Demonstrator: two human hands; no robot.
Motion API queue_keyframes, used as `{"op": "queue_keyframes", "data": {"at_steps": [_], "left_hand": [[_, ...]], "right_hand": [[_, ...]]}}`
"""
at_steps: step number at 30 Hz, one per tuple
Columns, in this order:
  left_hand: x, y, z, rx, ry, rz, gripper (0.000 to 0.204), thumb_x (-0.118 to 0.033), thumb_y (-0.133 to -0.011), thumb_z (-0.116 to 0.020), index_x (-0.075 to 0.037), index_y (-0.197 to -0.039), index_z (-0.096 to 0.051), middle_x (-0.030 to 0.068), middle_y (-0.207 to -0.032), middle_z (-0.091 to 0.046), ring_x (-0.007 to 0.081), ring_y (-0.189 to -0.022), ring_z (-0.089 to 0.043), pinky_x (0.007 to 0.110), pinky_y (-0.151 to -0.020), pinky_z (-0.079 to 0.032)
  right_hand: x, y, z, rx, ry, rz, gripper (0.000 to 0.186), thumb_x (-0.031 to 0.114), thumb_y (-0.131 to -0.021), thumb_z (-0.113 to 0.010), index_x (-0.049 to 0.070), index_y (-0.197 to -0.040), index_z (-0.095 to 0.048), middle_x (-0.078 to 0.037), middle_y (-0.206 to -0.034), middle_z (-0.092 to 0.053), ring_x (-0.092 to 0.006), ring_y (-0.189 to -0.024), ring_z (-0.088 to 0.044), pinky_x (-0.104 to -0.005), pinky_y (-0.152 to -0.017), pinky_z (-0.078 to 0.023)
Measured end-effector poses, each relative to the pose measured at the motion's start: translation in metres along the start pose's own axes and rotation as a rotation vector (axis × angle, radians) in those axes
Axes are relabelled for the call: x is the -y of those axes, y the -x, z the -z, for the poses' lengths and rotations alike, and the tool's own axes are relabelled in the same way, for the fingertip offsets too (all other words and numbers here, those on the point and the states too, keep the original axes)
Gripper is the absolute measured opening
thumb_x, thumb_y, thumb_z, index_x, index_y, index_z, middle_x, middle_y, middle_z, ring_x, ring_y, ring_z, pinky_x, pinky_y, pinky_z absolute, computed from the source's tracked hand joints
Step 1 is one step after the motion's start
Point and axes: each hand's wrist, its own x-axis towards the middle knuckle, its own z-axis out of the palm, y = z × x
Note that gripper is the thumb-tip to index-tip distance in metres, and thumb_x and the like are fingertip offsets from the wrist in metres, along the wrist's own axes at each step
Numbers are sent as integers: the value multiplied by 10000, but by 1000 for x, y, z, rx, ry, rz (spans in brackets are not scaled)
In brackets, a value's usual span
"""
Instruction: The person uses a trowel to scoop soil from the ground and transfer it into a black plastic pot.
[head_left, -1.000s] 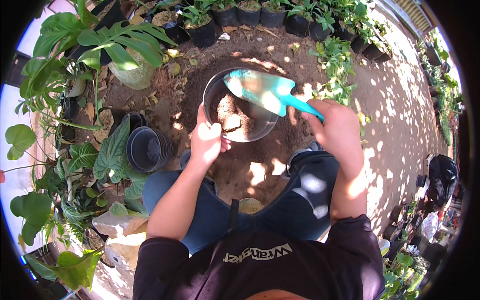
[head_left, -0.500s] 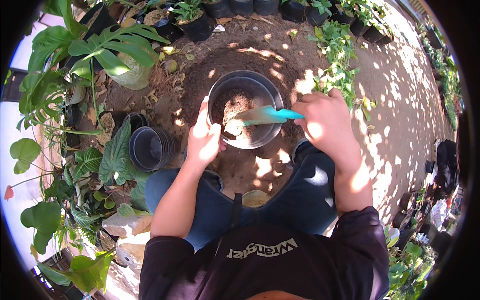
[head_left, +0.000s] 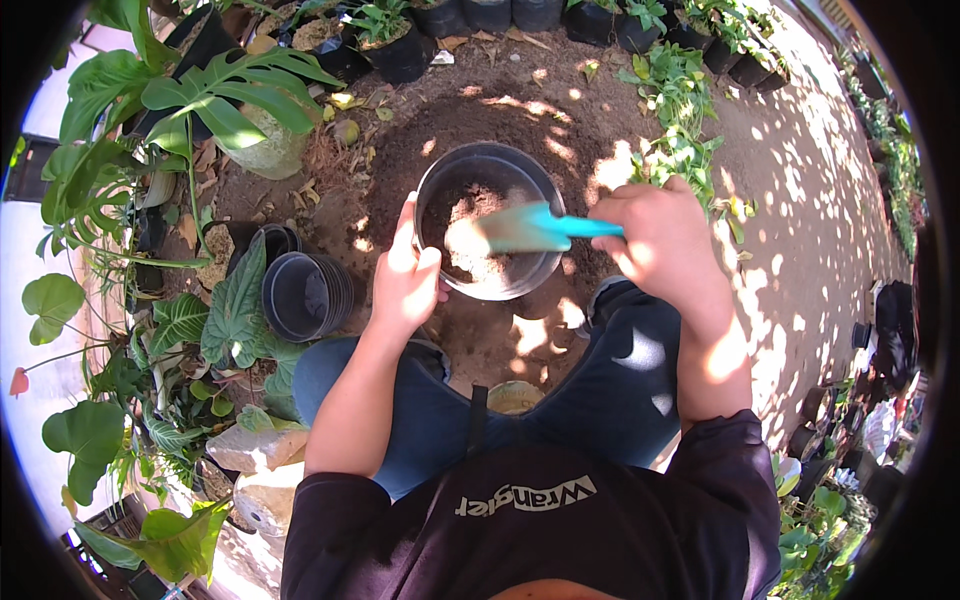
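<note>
A round black plastic pot (head_left: 548, 185) stands on the ground between my feet, with brown soil (head_left: 470, 215) in it. My left hand (head_left: 405, 278) grips the pot's left rim, thumb on the near side. In my right hand (head_left: 655, 235) is the handle of a turquoise garden trowel (head_left: 545, 226). Its blade points left over the soil inside the pot and is smeared by motion, so I cannot tell whether it touches the soil.
A stack of black pots (head_left: 300, 297) lies to the left beside leafy plants (head_left: 235, 310). Potted plants in black bags (head_left: 400, 50) line the far edge. A green creeping plant (head_left: 680, 110) grows at the far right. Stones (head_left: 255, 447) sit near left.
The trowel and my right hand have shifted slightly to the right, and the blade has turned blurred. My left hand keeps its hold on the pot.
</note>
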Motion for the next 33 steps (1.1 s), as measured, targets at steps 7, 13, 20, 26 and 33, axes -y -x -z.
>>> {"op": "queue_keyframes", "data": {"at_steps": [7,13,20,26,33], "left_hand": [[-4,2,-1,-15,-29,5,554,-30,-852,-336,-58,-1391,-209,78,-797,-597,91,-459,-528,207,-402,-456],[-2,2,1,-33,-48,78,588,-20,-824,-319,-104,-1396,-213,65,-674,-578,99,-436,-521,215,-392,-452],[-2,-1,0,-15,-101,132,671,-57,-777,-407,-125,-1405,-181,112,-700,-607,158,-492,-581,290,-451,-492],[4,0,-3,-36,-180,168,636,-21,-797,-359,-133,-1403,-204,68,-651,-581,117,-454,-543,241,-408,-467],[18,-4,-1,-8,-355,-26,638,-36,-789,-384,-118,-1399,-215,79,-665,-597,132,-466,-561,263,-437,-479]], "right_hand": [[-2,-3,-5,-90,118,-124,67,192,-700,-623,139,-742,-620,-39,-669,-562,-231,-658,-582,-376,-643,-380],[9,0,-11,14,-24,63,25,145,-659,-572,137,-668,-594,-38,-654,-558,-229,-657,-586,-372,-659,-382],[4,-3,-20,-4,119,-24,61,160,-655,-595,108,-685,-601,-55,-648,-559,-246,-680,-587,-375,-646,-390],[6,-8,-6,71,53,-27,82,184,-702,-632,112,-719,-595,-53,-691,-568,-239,-700,-582,-370,-651,-390],[15,-16,-28,113,30,167,50,116,-621,-563,139,-623,-607,-49,-603,-586,-233,-613,-590,-364,-641,-372]]}}
